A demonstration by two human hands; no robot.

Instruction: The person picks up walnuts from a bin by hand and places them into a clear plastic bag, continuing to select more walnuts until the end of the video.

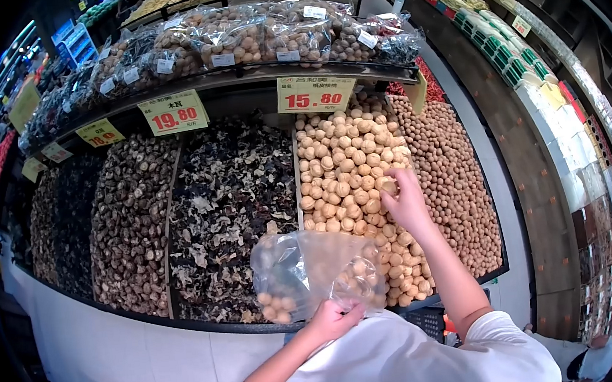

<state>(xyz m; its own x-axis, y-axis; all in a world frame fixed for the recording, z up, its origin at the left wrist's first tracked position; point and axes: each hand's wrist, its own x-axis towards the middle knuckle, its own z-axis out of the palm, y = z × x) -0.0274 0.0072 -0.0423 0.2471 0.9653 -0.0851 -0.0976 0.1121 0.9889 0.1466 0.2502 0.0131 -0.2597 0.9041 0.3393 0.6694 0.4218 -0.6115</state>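
Note:
My left hand (335,319) is closed on the edge of a clear plastic bag (292,262), low over the front of the bins. Several walnuts (277,308) lie in the bag's left end; others show through its film. Over the right side of the pale walnut heap (347,154) is my right hand (404,195), thumb and fingers pinched round a walnut (389,186). Dark dried fungus (229,191) fills the bin left of the walnuts, partly behind the bag. Smaller brown round goods (448,177) lie to the right, beside my right forearm.
Price signs (316,94) hang from a raised shelf (236,75) of bagged goods (229,40) behind the bins. Dried mushrooms (131,208) lie further left. A white counter front (145,361) runs below. A brown floor (538,227) and another goods display (572,121) are at right.

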